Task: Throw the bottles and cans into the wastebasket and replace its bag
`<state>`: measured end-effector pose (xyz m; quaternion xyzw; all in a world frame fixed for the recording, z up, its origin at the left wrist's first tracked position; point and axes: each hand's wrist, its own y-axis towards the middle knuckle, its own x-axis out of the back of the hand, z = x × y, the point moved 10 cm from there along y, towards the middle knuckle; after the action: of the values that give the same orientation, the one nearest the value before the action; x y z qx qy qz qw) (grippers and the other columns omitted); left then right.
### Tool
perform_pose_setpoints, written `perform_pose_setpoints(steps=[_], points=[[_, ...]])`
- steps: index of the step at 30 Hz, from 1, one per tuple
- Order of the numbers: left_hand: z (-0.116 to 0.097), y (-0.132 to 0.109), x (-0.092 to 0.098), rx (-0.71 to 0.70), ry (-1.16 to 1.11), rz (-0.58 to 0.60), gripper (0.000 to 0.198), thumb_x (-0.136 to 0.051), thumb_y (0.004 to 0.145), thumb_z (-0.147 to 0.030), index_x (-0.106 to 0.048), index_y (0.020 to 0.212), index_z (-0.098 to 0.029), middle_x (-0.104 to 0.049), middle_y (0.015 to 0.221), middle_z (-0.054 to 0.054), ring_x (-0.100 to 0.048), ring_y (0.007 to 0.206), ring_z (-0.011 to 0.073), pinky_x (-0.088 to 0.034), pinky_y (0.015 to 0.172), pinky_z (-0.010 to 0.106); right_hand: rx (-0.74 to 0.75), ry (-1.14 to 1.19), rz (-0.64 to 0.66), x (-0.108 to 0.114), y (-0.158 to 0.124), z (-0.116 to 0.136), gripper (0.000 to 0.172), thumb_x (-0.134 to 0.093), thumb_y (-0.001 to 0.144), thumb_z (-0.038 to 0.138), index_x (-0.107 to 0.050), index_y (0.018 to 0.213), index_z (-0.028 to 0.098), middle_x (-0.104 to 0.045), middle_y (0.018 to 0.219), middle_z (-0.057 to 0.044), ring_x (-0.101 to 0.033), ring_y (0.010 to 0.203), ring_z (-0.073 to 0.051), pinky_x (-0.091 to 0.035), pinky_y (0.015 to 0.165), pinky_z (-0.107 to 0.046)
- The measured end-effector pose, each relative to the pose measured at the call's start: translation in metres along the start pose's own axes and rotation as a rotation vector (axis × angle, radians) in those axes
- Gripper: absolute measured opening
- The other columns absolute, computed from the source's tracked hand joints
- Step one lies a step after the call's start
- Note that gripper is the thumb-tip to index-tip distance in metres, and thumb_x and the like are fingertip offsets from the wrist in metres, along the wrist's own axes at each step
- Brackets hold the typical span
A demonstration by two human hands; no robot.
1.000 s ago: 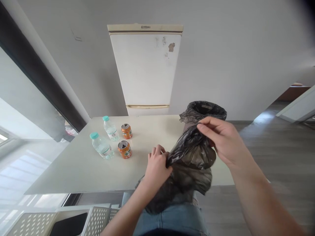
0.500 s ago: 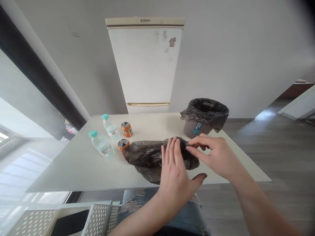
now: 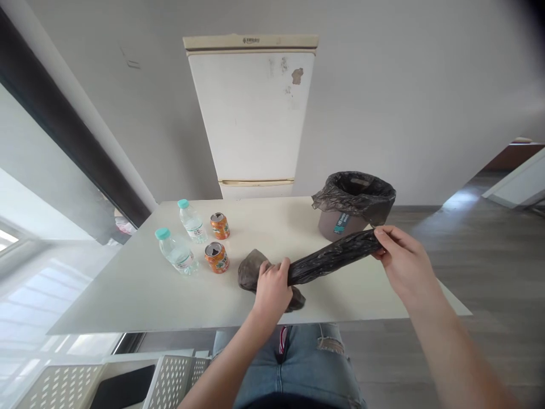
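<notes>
A black plastic bag (image 3: 330, 258) is stretched into a rope-like band just above the white table (image 3: 128, 289). My left hand (image 3: 271, 287) is closed around its left part, where the loose end bunches on the table. My right hand (image 3: 402, 262) pinches the bag's right end, in front of a small grey bin (image 3: 338, 222) lined with another black bag. Both hands grip the same bag, about a forearm's length apart.
Two water bottles (image 3: 175, 251) with teal caps and two orange cans (image 3: 216, 257) stand on the table's left part. A white fridge (image 3: 251, 113) is against the wall behind. A perforated white chair (image 3: 170, 378) sits below left. Wooden floor lies to the right.
The bag was lifted in both hands, then laid flat on the table under my left palm. Now my hands have drawn apart, pulling it into a long taut strip.
</notes>
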<state>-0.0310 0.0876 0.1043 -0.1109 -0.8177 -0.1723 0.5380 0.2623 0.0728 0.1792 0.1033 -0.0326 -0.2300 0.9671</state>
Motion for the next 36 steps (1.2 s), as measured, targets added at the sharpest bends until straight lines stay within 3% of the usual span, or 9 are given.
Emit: perform_pose_setpoints(steps=[8, 12, 15, 18, 21, 24, 26, 31, 36], points=[[0.03, -0.006, -0.028, -0.034, 0.303, 0.085, 0.026, -0.061, 0.093, -0.011, -0.064, 0.117, -0.017, -0.066, 0.12, 0.015, -0.062, 0.116, 0.0328, -0.047, 0.101, 0.047, -0.161, -0.309, -0.233, 0.058, 0.015, -0.13, 0.044, -0.073, 0.072, 0.065, -0.067, 0.073, 0.021, -0.062, 0.066, -0.005, -0.052, 0.058, -0.018, -0.042, 0.052, -0.032], [0.049, -0.012, -0.038, 0.001, 0.341, 0.125, 0.035, -0.057, 0.093, -0.005, -0.063, 0.127, -0.013, -0.065, 0.125, 0.019, -0.063, 0.121, 0.034, -0.045, 0.11, 0.052, -0.174, -0.727, -0.134, 0.062, 0.017, -0.158, 0.035, -0.059, 0.076, 0.055, -0.071, 0.074, 0.022, -0.076, 0.081, -0.013, -0.067, 0.075, -0.03, -0.048, 0.067, -0.04], [0.044, -0.024, -0.029, 0.011, 0.313, 0.139, 0.064, -0.068, 0.09, -0.018, -0.051, 0.151, -0.009, -0.058, 0.147, 0.028, -0.05, 0.143, 0.0454, -0.034, 0.121, 0.065, -0.119, -0.824, -0.024, 0.048, 0.013, -0.166, 0.032, -0.055, 0.078, 0.053, -0.069, 0.075, 0.024, -0.077, 0.082, -0.013, -0.07, 0.077, -0.032, -0.05, 0.071, -0.041], [0.0, -0.03, -0.017, -0.059, 0.253, 0.106, 0.094, -0.07, 0.09, -0.048, -0.034, 0.165, -0.005, -0.034, 0.168, 0.031, -0.02, 0.161, 0.0515, -0.02, 0.126, 0.073, -0.029, -0.834, -0.017, 0.033, 0.004, -0.166, 0.032, -0.052, 0.082, 0.053, -0.067, 0.074, 0.025, -0.078, 0.08, -0.013, -0.07, 0.073, -0.032, -0.05, 0.069, -0.041], [-0.07, -0.017, -0.023, -0.165, 0.205, -0.006, 0.095, -0.055, 0.096, -0.067, -0.036, 0.166, -0.006, -0.033, 0.171, 0.027, -0.02, 0.162, 0.0476, -0.02, 0.129, 0.068, 0.006, -0.835, -0.049, 0.025, -0.004, -0.168, 0.033, -0.052, 0.086, 0.053, -0.066, 0.075, 0.025, -0.079, 0.082, -0.013, -0.071, 0.075, -0.032, -0.05, 0.071, -0.041], [-0.139, 0.01, -0.064, -0.392, 0.197, -0.071, 0.075, -0.038, 0.108, -0.053, -0.037, 0.165, -0.004, -0.037, 0.171, 0.022, -0.032, 0.159, 0.0368, -0.027, 0.131, 0.054, -0.032, -0.806, -0.024, 0.02, -0.006, -0.174, 0.034, -0.055, 0.086, 0.053, -0.068, 0.076, 0.024, -0.079, 0.082, -0.012, -0.071, 0.075, -0.03, -0.05, 0.073, -0.04], [-0.156, 0.032, -0.099, -0.462, 0.233, -0.044, 0.07, -0.037, 0.109, -0.048, -0.04, 0.164, -0.004, -0.042, 0.167, 0.022, -0.036, 0.156, 0.0369, -0.032, 0.128, 0.055, -0.035, -0.767, 0.014, 0.018, -0.005, -0.175, 0.035, -0.056, 0.085, 0.054, -0.07, 0.076, 0.023, -0.08, 0.083, -0.012, -0.072, 0.076, -0.03, -0.05, 0.075, -0.039], [-0.121, 0.065, -0.142, -0.399, 0.275, 0.049, 0.06, -0.04, 0.11, -0.041, -0.049, 0.159, -0.008, -0.059, 0.15, 0.024, -0.055, 0.136, 0.0351, -0.044, 0.116, 0.058, -0.002, -0.692, 0.004, 0.026, -0.001, -0.169, 0.039, -0.056, 0.087, 0.058, -0.07, 0.079, 0.024, -0.08, 0.085, -0.01, -0.072, 0.081, -0.031, -0.05, 0.082, -0.042], [-0.093, 0.061, -0.144, -0.381, 0.259, 0.101, 0.065, -0.031, 0.111, -0.044, -0.044, 0.161, -0.004, -0.039, 0.169, 0.022, -0.033, 0.158, 0.0357, -0.031, 0.127, 0.055, -0.017, -0.734, -0.102, 0.052, 0.001, -0.171, 0.038, -0.055, 0.086, 0.058, -0.068, 0.078, 0.023, -0.079, 0.082, -0.012, -0.07, 0.079, -0.033, -0.048, 0.079, -0.043]])
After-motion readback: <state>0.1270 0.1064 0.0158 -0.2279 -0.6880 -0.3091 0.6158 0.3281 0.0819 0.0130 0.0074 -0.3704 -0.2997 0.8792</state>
